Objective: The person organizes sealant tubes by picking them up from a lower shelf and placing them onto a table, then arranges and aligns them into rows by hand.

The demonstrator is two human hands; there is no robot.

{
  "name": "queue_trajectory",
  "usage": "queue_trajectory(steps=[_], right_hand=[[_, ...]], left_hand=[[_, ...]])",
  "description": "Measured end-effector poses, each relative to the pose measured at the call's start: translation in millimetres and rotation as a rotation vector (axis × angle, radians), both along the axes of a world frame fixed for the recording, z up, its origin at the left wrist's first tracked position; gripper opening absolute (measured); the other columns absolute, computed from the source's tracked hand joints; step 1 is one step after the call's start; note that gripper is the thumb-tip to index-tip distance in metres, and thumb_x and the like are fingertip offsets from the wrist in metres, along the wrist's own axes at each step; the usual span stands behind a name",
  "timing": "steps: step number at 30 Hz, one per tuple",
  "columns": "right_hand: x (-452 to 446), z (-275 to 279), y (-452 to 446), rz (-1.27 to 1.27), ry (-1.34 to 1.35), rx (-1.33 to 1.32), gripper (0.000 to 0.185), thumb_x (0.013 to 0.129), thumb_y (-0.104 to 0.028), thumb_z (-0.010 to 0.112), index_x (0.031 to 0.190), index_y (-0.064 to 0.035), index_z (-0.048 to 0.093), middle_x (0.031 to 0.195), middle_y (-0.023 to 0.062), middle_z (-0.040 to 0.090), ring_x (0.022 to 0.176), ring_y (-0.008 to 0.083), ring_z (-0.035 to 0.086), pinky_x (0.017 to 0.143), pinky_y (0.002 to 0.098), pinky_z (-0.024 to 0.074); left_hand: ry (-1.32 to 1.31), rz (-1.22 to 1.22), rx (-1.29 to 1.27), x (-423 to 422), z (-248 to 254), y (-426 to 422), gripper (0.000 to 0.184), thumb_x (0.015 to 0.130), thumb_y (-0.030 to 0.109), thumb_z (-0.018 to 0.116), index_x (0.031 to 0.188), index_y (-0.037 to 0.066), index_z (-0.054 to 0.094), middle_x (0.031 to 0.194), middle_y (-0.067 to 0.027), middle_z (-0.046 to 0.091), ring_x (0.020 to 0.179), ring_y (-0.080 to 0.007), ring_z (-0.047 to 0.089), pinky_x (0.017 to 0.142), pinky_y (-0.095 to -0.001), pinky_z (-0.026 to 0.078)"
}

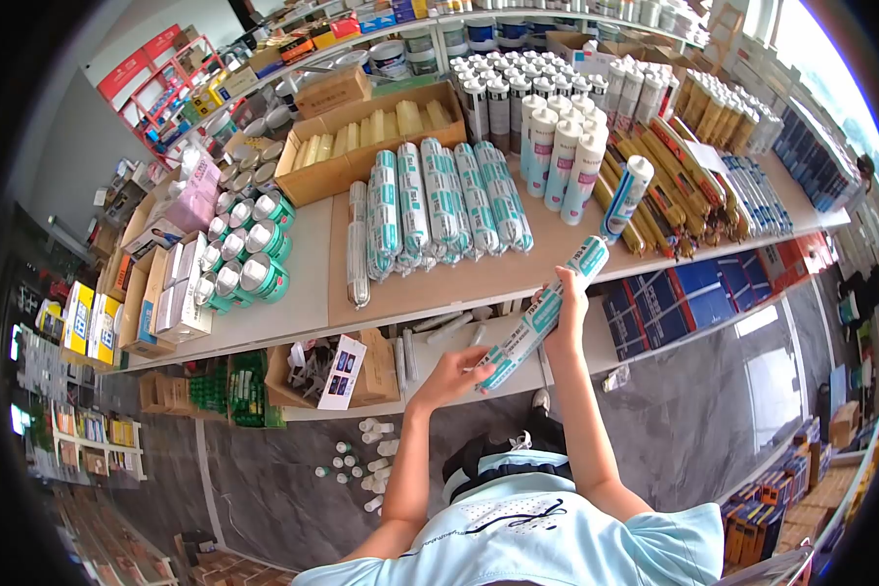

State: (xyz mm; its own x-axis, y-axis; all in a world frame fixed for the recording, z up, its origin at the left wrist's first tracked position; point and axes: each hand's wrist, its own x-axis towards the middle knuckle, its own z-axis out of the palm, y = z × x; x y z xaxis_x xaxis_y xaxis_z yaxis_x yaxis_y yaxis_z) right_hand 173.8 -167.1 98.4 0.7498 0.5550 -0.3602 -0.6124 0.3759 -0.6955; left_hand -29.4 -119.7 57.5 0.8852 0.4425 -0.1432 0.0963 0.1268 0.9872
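Note:
A teal and white sausage pack of sealant (534, 327) is held slantwise in front of my body, just off the table's front edge. My left hand (449, 378) grips its lower end, fingers closed round it. Higher up, my right hand (568, 311) is wrapped about the pack near its upper end. Behind it on the table lie several matching sealant packs (439, 200) in a stacked row, with one more pack (358, 244) at the row's left. A blue-and-white sealant cartridge (627, 198) stands upright near the table edge, close to my right hand.
On the table (303, 264) are green-labelled cans (264, 273), a cardboard box of pale yellow sticks (371, 137), upright cartridges (562, 161) and gold packs (679, 190). Below are a lower shelf with a cardboard box (376, 366) and blue boxes (669, 298). White bottles (376, 459) stand on the floor.

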Motion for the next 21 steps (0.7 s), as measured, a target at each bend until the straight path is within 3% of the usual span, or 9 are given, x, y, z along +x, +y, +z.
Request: queue_trajectory(steps=[3, 13, 14, 15, 17, 18, 19, 21], right_hand=[[23.1, 12.6, 17.0, 0.037, 0.002, 0.030, 0.021, 0.080, -0.022, 0.065, 0.089, -0.0102, 0.050, 0.066, 0.0040, 0.051, 0.055, 0.0148, 0.054, 0.052, 0.0280, 0.0473], [72.7, 8.8, 56.9, 0.313, -0.115, 0.091, 0.023, 0.081, -0.021, 0.066, 0.093, -0.0061, 0.052, 0.072, 0.0059, 0.056, 0.056, 0.0163, 0.057, 0.052, 0.0289, 0.0475], [73.4, 8.3, 60.2, 0.342, -0.156, 0.071, 0.025, 0.082, -0.023, 0.065, 0.094, -0.0057, 0.052, 0.075, 0.0068, 0.058, 0.058, 0.0167, 0.058, 0.054, 0.0294, 0.0488], [73.1, 8.0, 64.6, 0.361, -0.149, 0.067, 0.025, 0.082, -0.023, 0.065, 0.094, -0.0057, 0.052, 0.075, 0.0068, 0.058, 0.058, 0.0167, 0.058, 0.054, 0.0294, 0.0488], [76.4, 8.5, 78.5, 0.491, -0.145, 0.118, 0.036, 0.087, -0.035, 0.059, 0.102, -0.0031, 0.054, 0.083, 0.0104, 0.063, 0.070, 0.0184, 0.062, 0.067, 0.0322, 0.0511], [78.6, 9.1, 82.6, 0.627, -0.001, 0.149, 0.052, 0.090, -0.046, 0.050, 0.116, -0.0011, 0.052, 0.096, 0.0125, 0.064, 0.088, 0.0199, 0.062, 0.079, 0.0341, 0.0490], [73.3, 14.6, 84.3, 0.617, -0.069, 0.189, 0.061, 0.090, -0.051, 0.046, 0.125, -0.0006, 0.047, 0.108, 0.0128, 0.062, 0.099, 0.0209, 0.058, 0.084, 0.0341, 0.0468], [69.6, 8.2, 94.0, 0.692, -0.104, 0.166, 0.056, 0.093, -0.047, 0.041, 0.125, -0.0023, 0.048, 0.115, 0.0110, 0.059, 0.104, 0.0216, 0.056, 0.089, 0.0342, 0.0440]], left_hand=[[-0.062, -0.067, -0.124, 4.7, -0.2, 1.9, 0.042, 0.088, 0.031, 0.064, 0.114, -0.002, 0.059, 0.096, -0.0104, 0.067, 0.079, -0.0134, 0.062, 0.068, -0.0285, 0.052], [-0.260, 0.339, -0.246, 70.3, -10.6, -25.0, 0.061, 0.084, 0.043, 0.058, 0.115, -0.009, 0.055, 0.098, -0.0188, 0.064, 0.079, -0.0205, 0.063, 0.067, -0.0325, 0.053], [-0.301, 0.367, -0.281, 74.0, -12.0, -23.9, 0.052, 0.085, 0.029, 0.054, 0.121, -0.008, 0.052, 0.100, -0.0187, 0.064, 0.080, -0.0203, 0.064, 0.068, -0.0332, 0.053], [-0.298, 0.387, -0.285, 76.1, -13.2, -23.9, 0.052, 0.085, 0.029, 0.054, 0.121, -0.008, 0.052, 0.100, -0.0187, 0.064, 0.080, -0.0203, 0.064, 0.068, -0.0332, 0.053], [-0.341, 0.467, -0.321, 82.8, -14.4, -20.6, 0.052, 0.083, 0.024, 0.051, 0.123, -0.009, 0.050, 0.101, -0.0192, 0.064, 0.081, -0.0203, 0.063, 0.068, -0.0333, 0.053], [-0.344, 0.463, -0.295, 83.8, -9.5, -18.2, 0.054, 0.083, 0.023, 0.049, 0.127, -0.008, 0.047, 0.101, -0.0190, 0.064, 0.082, -0.0202, 0.063, 0.066, -0.0321, 0.052], [-0.351, 0.466, -0.285, 85.5, -3.5, -14.9, 0.054, 0.083, 0.023, 0.049, 0.127, -0.008, 0.047, 0.101, -0.0190, 0.064, 0.082, -0.0202, 0.063, 0.066, -0.0321, 0.052], [-0.313, 0.482, -0.184, 86.2, 11.8, -10.6, 0.062, 0.082, 0.028, 0.052, 0.130, -0.009, 0.043, 0.100, -0.0204, 0.063, 0.076, -0.0196, 0.062, 0.061, -0.0302, 0.052]])
